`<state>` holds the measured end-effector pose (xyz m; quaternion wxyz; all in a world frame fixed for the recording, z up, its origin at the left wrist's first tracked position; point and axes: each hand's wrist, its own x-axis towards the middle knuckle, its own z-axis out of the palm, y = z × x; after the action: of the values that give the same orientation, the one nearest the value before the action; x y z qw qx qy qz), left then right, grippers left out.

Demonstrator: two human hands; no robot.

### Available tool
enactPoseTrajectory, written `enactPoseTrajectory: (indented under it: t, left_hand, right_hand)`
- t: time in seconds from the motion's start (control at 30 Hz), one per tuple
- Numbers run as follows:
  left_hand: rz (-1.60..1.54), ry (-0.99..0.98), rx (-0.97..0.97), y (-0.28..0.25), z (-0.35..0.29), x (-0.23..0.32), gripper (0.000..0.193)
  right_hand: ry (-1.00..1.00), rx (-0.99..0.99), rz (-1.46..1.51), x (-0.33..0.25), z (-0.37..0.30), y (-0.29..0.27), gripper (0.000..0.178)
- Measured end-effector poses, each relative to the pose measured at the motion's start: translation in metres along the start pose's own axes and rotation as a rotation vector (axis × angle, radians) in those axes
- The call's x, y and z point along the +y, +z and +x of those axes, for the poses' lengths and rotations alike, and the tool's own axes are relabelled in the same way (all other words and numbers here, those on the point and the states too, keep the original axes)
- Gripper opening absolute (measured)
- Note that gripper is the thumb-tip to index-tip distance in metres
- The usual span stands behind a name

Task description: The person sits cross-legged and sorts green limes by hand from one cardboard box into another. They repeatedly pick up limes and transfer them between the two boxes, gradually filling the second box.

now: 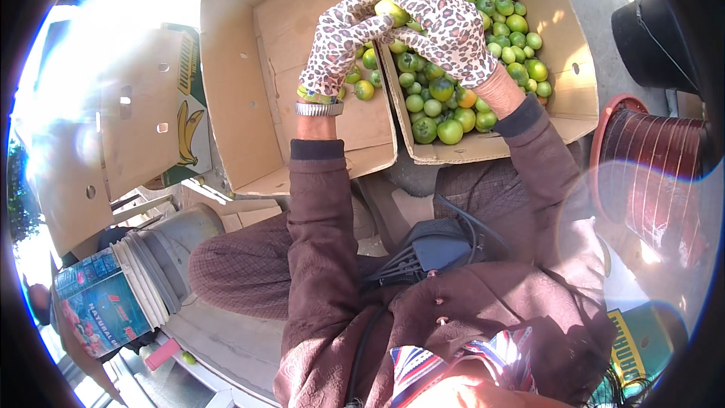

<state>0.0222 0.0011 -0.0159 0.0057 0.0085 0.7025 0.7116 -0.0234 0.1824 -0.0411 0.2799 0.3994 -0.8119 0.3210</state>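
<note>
We have a yellow-green tomato [390, 12] up at 12 o'clock, above the place where two open cartons meet, and both grips are closed on it: the fingertips of our gloved left hand [332, 45] seem to press it from the 9 o'clock side, while our gloved right hand [457, 34] curls over it from 3 o'clock. The right carton [568, 79], at 1 o'clock, carries a crowded spread of green tomatoes [450, 131]; the left carton [234, 91], at 11 o'clock, shows only a few loose tomatoes [364, 90], close to the shared wall, and much bare cardboard. We judge the main risk to be a slip: the skin looks smooth, the glove fabric may be too, and only fingertips appear to hold, so the tomato could drop into either carton or strike the edge between them. Squeezing from both sides might bruise it, should it be soft. Our right wrist hangs over the crowded spread, so lowering it carelessly could set some rolling. Strong glare at 10 to 11 o'clock might also make us misread a blemish or a hint of ripening colour.
</note>
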Motion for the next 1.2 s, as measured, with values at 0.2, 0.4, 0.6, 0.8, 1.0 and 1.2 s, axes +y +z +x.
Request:
enactPoseTrajectory:
  t: [0.2,0.4,0.6,0.8,1.0,1.2]
  left_hand:
    - [-0.110,-0.036,0.332,-0.045,0.018,-0.024,0.030]
    - [1.170,-0.288,0.476,-0.080,0.012,-0.107,0.032]
    - [1.058,-0.481,0.266,-0.086,0.004,-0.135,0.037]
    - [0.927,-0.152,0.495,-0.091,0.009,-0.128,0.026]
    - [0.604,0.128,0.506,-0.052,0.027,-0.071,0.021]
    - [0.218,0.070,0.449,-0.028,0.021,-0.050,0.021]
  right_hand:
    - [0.139,-0.019,0.015,0.040,-0.004,-0.015,0.040]
    - [0.464,-0.205,-0.181,0.080,-0.019,-0.020,0.037]
    - [0.544,-0.237,-0.176,0.096,-0.027,-0.031,0.034]
    - [0.450,-0.657,-0.133,0.096,-0.069,-0.036,0.024]
    - [0.275,-1.086,-0.193,0.031,-0.067,-0.039,0.026]
    - [0.105,-1.212,-0.260,0.015,-0.073,-0.022,0.026]
